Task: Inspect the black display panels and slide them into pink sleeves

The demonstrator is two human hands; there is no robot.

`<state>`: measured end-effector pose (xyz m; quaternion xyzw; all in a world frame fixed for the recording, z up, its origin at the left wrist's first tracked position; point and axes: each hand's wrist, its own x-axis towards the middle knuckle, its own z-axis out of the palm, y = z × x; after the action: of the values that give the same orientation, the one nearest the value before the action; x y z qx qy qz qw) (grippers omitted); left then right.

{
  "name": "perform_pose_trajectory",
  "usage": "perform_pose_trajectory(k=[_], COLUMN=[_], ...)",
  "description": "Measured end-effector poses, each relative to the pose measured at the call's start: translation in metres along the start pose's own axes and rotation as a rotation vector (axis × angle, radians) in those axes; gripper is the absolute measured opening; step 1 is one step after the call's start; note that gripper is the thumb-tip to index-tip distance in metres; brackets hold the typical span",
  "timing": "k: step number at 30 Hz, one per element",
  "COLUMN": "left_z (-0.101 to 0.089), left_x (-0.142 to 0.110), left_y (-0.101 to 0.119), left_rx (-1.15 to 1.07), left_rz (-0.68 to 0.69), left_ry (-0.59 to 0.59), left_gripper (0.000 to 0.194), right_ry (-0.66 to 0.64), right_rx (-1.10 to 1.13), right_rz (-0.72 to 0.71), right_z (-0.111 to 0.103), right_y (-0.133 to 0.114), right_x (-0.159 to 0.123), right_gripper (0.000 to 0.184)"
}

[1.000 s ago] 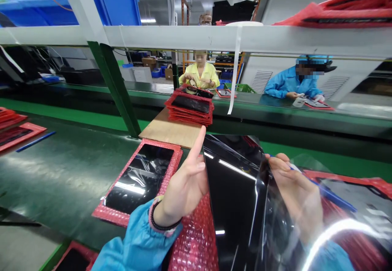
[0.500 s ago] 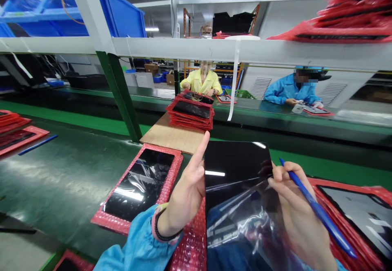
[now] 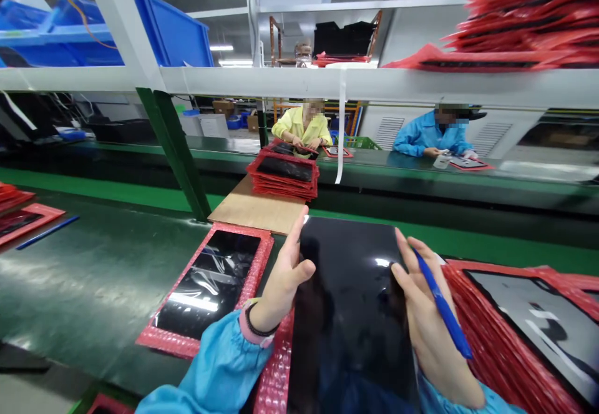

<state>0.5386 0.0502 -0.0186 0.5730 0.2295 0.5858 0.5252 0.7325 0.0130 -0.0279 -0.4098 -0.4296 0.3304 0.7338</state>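
Observation:
A glossy black screen panel is held up in front of me, tilted, between both hands. My left hand grips its left edge, thumb over the front and fingers along the side. My right hand holds the right edge with thumb and fingertips. A blue pen-like stick is tucked between the right hand's fingers, slanting down to the right. Under and left of the panel shows pink bubble wrap. Another black screen panel lies on a pink bubble-wrap sleeve to the left.
Red-wrapped panels are piled at right; another stack stands on a wooden board. A green post and white shelf beam cross ahead. A second blue stick lies left. Two people work across the bench.
My right hand has moved up and left along the panel's edge. The clear film's slanted edge across the panel no longer shows. My left thumb now lies over the front. The view has shifted slightly.

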Motion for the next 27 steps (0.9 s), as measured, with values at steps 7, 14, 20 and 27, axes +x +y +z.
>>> perform_pose_trajectory(k=[7, 14, 20, 27], left_z=[-0.010, -0.035, -0.034, -0.060], left_x=[0.000, 0.008, 0.005, -0.002], left_y=[-0.036, -0.070, -0.084, -0.071], left_rx=[0.057, 0.218, 0.362, 0.493], left_rz=[-0.288, -0.414, -0.319, -0.229], left_ry=[0.183, 0.150, 0.136, 0.190], left_gripper=[0.073, 0.064, 0.084, 0.060], right_ry=[0.029, 0.038, -0.041, 0.033], right_rx=[-0.116, -0.353, -0.355, -0.485], right_rz=[-0.016, 0.017, 0.071, -0.040], right_z=[-0.042, -0.104, -0.111, -0.105], right_y=[0.038, 0.089, 0.106, 0.097], right_x=[0.007, 0.034, 0.041, 0.023], right_gripper=[0.027, 0.041, 0.034, 0.047])
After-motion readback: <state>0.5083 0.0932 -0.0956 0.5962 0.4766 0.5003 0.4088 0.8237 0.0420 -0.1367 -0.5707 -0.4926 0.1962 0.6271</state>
